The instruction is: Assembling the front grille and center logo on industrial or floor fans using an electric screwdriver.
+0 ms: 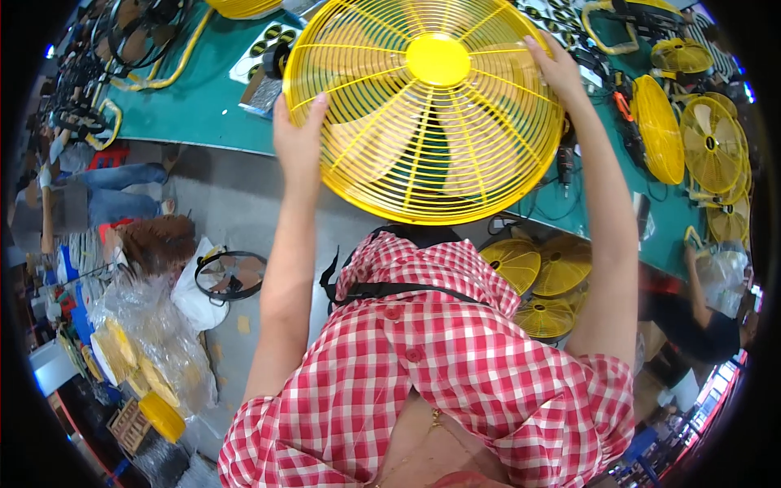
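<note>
A large round fan head with a yellow wire guard (443, 189) is held up in front of me at the edge of the green workbench. Its solid yellow centre disc (439, 60) faces up toward me, and pale blades show behind the wires. My left hand (301, 138) grips the rim at the left, thumb on top of the wires. At the upper right, my right hand (557, 71) holds the opposite side of the rim, fingers over its edge. The undersides of both hands are hidden.
On the green workbench (183, 106) lie a sheet of round labels (259, 55), a power screwdriver (565, 167) and cables. Yellow fan guards (657, 130) stand at the right; more fans (541, 272) lie below the bench. A black ring (230, 275) is on the left. Other people work at both sides.
</note>
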